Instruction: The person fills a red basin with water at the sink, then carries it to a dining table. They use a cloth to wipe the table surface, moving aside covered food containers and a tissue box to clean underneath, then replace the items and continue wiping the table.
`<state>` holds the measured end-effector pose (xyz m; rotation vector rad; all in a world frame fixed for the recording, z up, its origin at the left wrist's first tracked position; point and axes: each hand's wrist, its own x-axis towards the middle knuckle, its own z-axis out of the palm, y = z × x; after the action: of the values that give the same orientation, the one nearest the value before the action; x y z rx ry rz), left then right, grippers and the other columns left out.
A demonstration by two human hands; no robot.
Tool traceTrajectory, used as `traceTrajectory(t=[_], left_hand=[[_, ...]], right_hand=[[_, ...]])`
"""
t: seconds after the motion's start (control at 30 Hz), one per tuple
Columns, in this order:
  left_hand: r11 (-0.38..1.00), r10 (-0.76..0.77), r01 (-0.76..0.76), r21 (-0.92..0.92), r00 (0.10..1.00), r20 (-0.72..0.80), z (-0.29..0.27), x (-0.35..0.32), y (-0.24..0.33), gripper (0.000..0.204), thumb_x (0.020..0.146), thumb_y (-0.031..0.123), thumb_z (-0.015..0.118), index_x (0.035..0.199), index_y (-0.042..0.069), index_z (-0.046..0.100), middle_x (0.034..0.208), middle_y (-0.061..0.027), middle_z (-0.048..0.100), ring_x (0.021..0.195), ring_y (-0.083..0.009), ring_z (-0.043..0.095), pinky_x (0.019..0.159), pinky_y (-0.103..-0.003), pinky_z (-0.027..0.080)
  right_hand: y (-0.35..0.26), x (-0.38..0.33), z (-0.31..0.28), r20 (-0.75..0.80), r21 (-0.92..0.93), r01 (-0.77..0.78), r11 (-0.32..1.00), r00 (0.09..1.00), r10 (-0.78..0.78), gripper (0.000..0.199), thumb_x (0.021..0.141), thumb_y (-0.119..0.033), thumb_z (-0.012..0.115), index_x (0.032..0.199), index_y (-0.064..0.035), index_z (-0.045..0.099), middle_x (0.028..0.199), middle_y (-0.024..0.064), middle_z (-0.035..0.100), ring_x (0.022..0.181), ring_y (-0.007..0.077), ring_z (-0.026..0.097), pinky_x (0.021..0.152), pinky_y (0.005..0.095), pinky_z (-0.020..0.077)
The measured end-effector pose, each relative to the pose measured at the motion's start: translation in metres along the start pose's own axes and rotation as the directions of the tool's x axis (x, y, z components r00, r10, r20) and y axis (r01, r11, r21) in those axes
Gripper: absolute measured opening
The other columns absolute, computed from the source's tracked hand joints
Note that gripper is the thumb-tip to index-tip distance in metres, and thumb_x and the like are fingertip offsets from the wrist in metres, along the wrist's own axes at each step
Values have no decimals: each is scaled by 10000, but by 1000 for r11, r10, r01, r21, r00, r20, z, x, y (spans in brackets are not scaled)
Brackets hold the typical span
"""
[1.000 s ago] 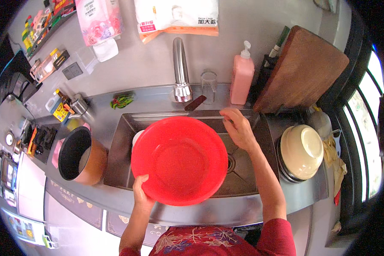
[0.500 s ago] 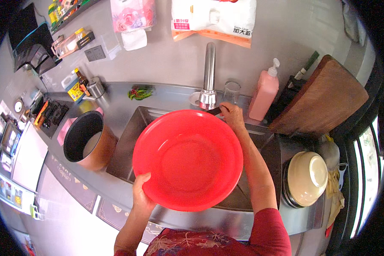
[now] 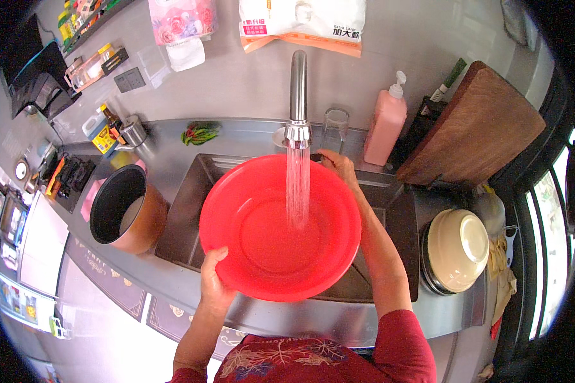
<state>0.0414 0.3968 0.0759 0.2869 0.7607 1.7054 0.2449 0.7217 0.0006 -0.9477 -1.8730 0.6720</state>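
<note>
Over the sink (image 3: 182, 220), left hand (image 3: 216, 284) clamps red basin (image 3: 268, 249) — right hand (image 3: 340, 167) stretched forward, grip unclear.

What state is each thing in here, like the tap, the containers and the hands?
Faucet: running.
Red basin: held under the falling water.
Left hand: gripping the basin's rim.
Right hand: at the dark bar, grip unclear.
Brown pot: uncovered.
Cream bowl: upside down.
Cutting board: standing on edge.
Pink pump bottle: upright.
</note>
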Motion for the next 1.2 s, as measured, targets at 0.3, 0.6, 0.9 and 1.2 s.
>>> traceTrajectory(t=[0.3,0.6,0.9,1.2], left_hand=[[996,-85,85,-20,996,40,-18,1,-10,479,818,183,570,1268,28,518,1228,-111,610,1138,-273,582,996,-427,450],[996,-81,84,-39,995,62,-10,0,-8,514,812,182,573,1295,24,500,1250,-116,600,1135,-271,585,997,-431,452],[994,-107,106,17,993,47,-3,2,-5,510,826,207,557,1296,20,497,1253,-124,597,1131,-279,586,992,-436,455],[996,-91,90,23,993,73,-8,9,-5,504,832,211,552,1292,13,497,1251,-137,595,1128,-277,587,982,-433,462]], right_hand=[[-45,-45,-35,201,465,-334,820,942,269,466,978,-350,467,1233,20,591,1172,137,647,1073,251,600,944,377,455],[-82,-109,-63,470,848,-523,86,816,336,527,964,-348,466,1348,12,475,1330,152,559,1218,301,532,1070,425,380],[-117,-140,-67,390,907,-421,2,842,374,599,857,-263,575,1386,-20,434,1375,143,520,1248,302,502,1076,441,367],[-131,-149,-63,304,938,-345,31,864,401,629,807,-250,564,1383,-32,435,1347,152,532,1225,317,508,1060,459,371]])
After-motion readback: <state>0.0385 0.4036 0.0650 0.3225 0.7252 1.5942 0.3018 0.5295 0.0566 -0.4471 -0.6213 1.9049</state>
